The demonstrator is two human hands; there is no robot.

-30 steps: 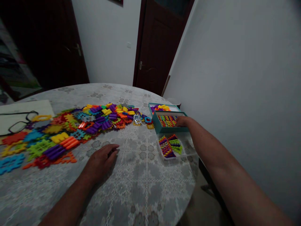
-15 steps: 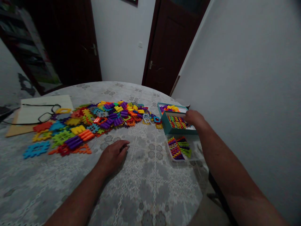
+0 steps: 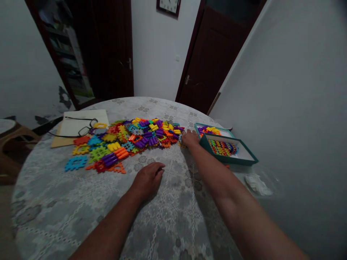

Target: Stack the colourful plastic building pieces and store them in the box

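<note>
My left hand (image 3: pixel 148 180) rests on the tablecloth in front of the pile, its thumb and forefinger apart and nothing visible in it. At the right end of the pile of colourful plastic building pieces (image 3: pixel 146 133), my right hand (image 3: pixel 190 138) reaches down with fingers spread over a few small pieces. Its palm hides what lies directly under it. Just right of that hand stands a teal box (image 3: pixel 235 159) holding rows of bead-like coloured pieces (image 3: pixel 222 148). Behind it lies a shallow teal-edged box lid (image 3: pixel 226 133) with purple, yellow and orange pieces.
Eyeglasses (image 3: pixel 84 130) and a dark cord lie on paper (image 3: pixel 100 116) at the left. A clear plastic container (image 3: pixel 271 175) with something white is at the right, partly behind my forearm. A wall (image 3: pixel 298 108) borders the table's right side.
My right hand has moved left from the teal box to the right end of the pile. My left hand stays on the table. The camera view has turned a little left.
</note>
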